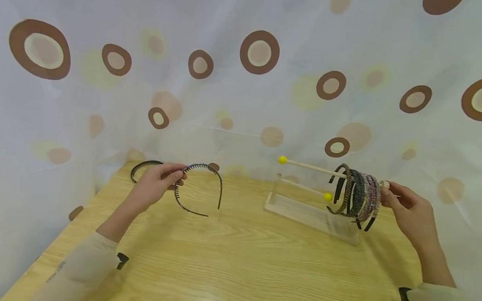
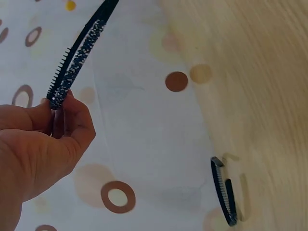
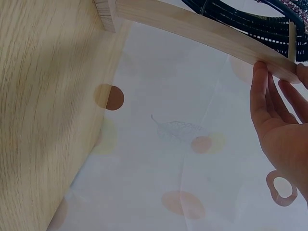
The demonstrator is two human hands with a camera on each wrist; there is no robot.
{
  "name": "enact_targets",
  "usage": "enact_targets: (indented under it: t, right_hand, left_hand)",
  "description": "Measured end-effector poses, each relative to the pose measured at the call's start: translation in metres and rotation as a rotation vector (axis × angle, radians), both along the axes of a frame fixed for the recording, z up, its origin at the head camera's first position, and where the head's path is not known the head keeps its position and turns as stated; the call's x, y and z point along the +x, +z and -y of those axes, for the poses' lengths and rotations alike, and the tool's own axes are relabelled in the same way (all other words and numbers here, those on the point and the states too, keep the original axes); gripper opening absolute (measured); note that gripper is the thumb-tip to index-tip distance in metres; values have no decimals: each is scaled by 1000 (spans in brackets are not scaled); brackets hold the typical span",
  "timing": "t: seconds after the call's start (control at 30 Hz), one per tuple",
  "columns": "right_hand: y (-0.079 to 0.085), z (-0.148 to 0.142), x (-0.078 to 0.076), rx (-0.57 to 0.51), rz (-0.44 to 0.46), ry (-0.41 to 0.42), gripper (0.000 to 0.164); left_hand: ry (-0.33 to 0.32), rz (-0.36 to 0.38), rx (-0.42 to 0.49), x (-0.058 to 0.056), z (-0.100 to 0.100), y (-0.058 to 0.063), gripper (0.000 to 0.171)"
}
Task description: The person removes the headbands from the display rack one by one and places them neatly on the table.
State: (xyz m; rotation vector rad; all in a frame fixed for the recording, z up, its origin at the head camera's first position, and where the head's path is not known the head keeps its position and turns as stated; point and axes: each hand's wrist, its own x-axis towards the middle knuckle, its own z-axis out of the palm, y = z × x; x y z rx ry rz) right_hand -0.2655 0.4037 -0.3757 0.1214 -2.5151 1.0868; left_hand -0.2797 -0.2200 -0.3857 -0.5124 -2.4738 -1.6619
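Observation:
My left hand pinches a dark, glittery headband at one side between thumb and fingers. Its inner teeth show, and its two ends point down and to the right above the table. In the left wrist view, sparkling specks cover the outside of this headband. At the right, my right hand holds the upper end of the upright of a wooden headband stand. Several headbands, dark, brown and pinkish, hang bunched on its rods close to that upright. The right wrist view shows the fingers on the wooden upright.
Another black toothed headband lies on the table at the back left, partly behind my left hand. Yellow balls cap the rods' left ends. A dotted cloth hangs behind the wood-grain table.

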Motion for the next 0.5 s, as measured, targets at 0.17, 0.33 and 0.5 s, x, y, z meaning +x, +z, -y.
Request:
enact_targets:
  t: [0.17, 0.33, 0.5]
  right_hand:
    - [-3, -1, 1, -11, 5, -5, 57]
    - [-4, -1, 0, -1, 0, -10, 57]
    - [-3, 1, 1, 0, -15, -2, 57]
  left_hand:
    - [2, 68, -6, -5, 36, -19, 35]
    - [16, 132, -11, -14, 70, -31, 35]
    - [45, 225, -29, -27, 100, -38, 41]
